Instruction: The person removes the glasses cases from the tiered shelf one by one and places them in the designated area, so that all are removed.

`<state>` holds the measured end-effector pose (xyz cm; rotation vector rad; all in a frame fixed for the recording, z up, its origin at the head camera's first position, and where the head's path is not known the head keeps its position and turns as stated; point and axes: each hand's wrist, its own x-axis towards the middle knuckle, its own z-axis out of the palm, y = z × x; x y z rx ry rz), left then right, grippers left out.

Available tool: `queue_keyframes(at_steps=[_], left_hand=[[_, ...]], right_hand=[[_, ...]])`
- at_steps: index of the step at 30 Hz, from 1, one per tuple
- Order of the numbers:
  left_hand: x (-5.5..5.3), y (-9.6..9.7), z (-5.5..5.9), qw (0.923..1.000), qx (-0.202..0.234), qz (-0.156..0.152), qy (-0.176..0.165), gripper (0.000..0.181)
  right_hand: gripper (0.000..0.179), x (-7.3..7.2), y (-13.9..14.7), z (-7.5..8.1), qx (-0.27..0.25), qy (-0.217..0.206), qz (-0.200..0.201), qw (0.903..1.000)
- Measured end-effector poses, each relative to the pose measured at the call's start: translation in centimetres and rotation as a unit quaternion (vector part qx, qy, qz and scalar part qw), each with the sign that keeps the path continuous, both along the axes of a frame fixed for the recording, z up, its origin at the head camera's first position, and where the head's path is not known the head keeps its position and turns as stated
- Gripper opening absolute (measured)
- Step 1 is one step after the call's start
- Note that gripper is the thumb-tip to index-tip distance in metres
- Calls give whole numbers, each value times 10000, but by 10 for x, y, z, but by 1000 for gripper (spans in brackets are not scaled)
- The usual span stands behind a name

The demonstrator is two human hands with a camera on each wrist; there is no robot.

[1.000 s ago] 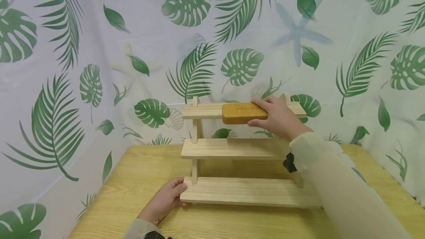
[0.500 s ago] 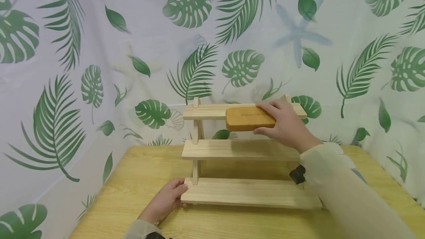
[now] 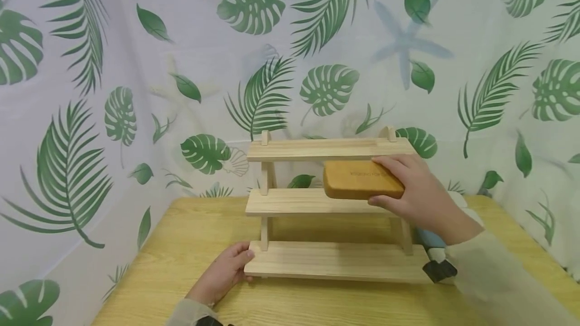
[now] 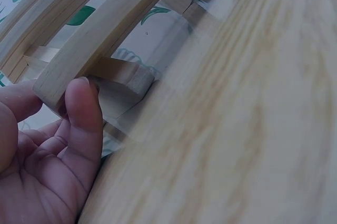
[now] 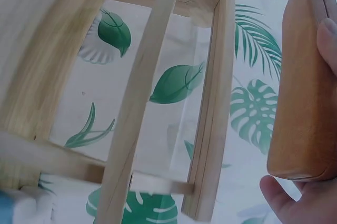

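Observation:
A wooden three-tier display stand (image 3: pixel 335 260) stands on the table. At its left end my left hand (image 3: pixel 224 270) pinches the lowest board, and in the left wrist view the fingers of that hand (image 4: pixel 58 150) curl at the board's end. My right hand (image 3: pixel 421 195) grips a mustard-tan glasses case (image 3: pixel 358 180) with faint lettering on top. The case is held in the air in front of the upper and middle boards. In the right wrist view the leathery case (image 5: pixel 303 87) shows a seam, and most of that hand is cut off at the frame's edge.
The wood-grain table (image 3: pixel 199 230) extends on both sides of the stand. Behind hangs a white leaf-print curtain (image 3: pixel 326 29). A blue and white object (image 3: pixel 430 239) sits at the stand's right, partly hidden by the right arm.
My right hand has drawn the glasses case from the top board toward me, down and to the right. The left hand stays on the lowest board.

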<state>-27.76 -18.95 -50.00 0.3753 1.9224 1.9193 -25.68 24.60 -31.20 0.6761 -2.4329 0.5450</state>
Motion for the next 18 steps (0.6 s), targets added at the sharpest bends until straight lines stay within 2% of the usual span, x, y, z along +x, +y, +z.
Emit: queue_keyframes(at_steps=[4,9,14,18], left_hand=[[-1,1,0,10000,26,28,16,60],[0,2,1,10000,47,-5,69,58],[1,2,2,9999,38,-3,116,58],[1,1,2,10000,45,-14,83,59]], right_hand=[[77,18,15,-6,87,61,27,9999],[79,38,40,-22,241,42,-45,9997],[85,56,75,-48,343,-54,-282,9990],[87,70,107,-74,413,-255,-653,9967]])
